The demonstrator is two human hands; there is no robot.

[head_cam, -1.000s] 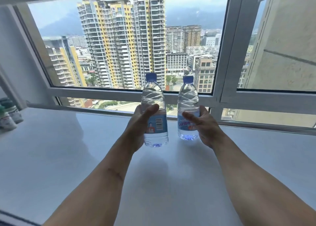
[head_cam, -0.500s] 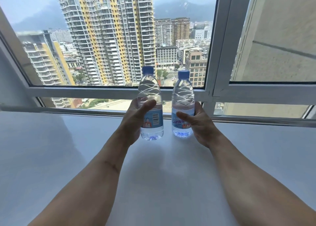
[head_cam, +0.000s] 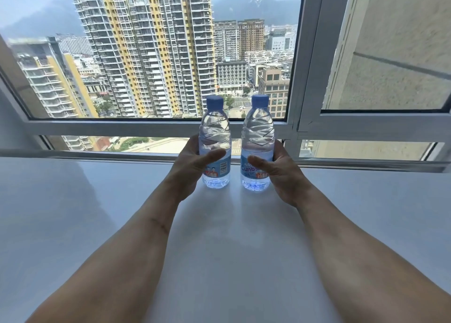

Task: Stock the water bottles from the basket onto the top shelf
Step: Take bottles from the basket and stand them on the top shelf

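Bottles: two, blue caps, upright on the white shelf (head_cam: 73, 225) by the window (head_cam: 170, 54), close but apart
Left hand (head_cam: 192, 168): fingers wrapped round the left bottle (head_cam: 215, 139)
Right hand (head_cam: 280, 171): wrapped round the right bottle (head_cam: 256, 139) the same way
Risk: letting go sloppy – a bump could knock both over, probably
Basket: not in view – can't tell what's left
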